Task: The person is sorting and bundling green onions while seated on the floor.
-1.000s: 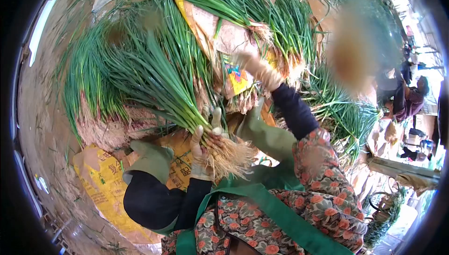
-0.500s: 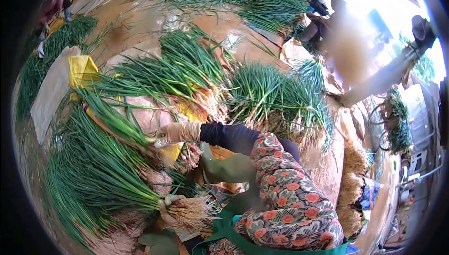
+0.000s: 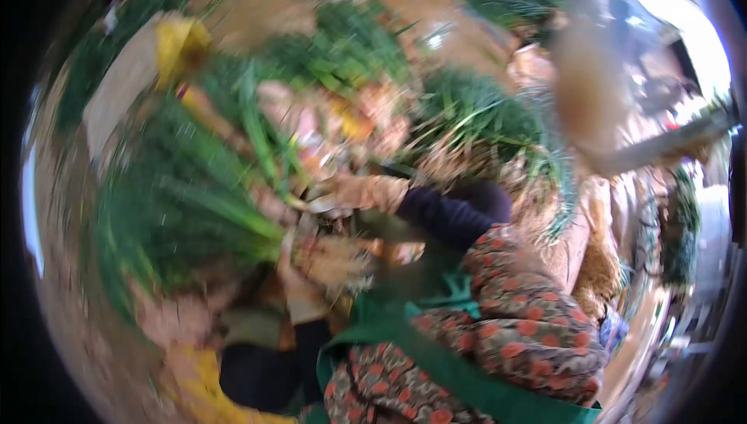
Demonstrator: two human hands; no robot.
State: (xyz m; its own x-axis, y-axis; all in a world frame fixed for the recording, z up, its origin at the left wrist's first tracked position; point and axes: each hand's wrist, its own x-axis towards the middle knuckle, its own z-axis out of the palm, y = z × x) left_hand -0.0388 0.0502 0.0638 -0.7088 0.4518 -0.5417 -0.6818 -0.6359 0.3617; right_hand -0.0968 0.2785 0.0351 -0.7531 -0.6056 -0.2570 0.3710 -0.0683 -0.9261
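The picture is smeared by motion. My left hand (image 3: 294, 278), gloved, is closed round a big bunch of green onions (image 3: 233, 222) just above its pale roots; the green leaves fan out to the left. My right hand (image 3: 346, 193), in a tan glove, is close above that bunch. Its fingers are closed at the lower ends of a few loose green onion stalks (image 3: 263, 140), which point up and to the left. The exact grip of its fingertips is blurred.
More green onions (image 3: 482, 109) lie in heaps beyond my right arm. A yellow sack (image 3: 177, 50) and a pale sheet (image 3: 117, 85) are at the upper left. A wooden pole (image 3: 661, 148) juts in at the right. Part of another person shows at the top left.
The view has shifted, moving the scene right and partly upward. My right hand has come closer to the left-hand bunch, and the stalks at it look fewer and more upright.
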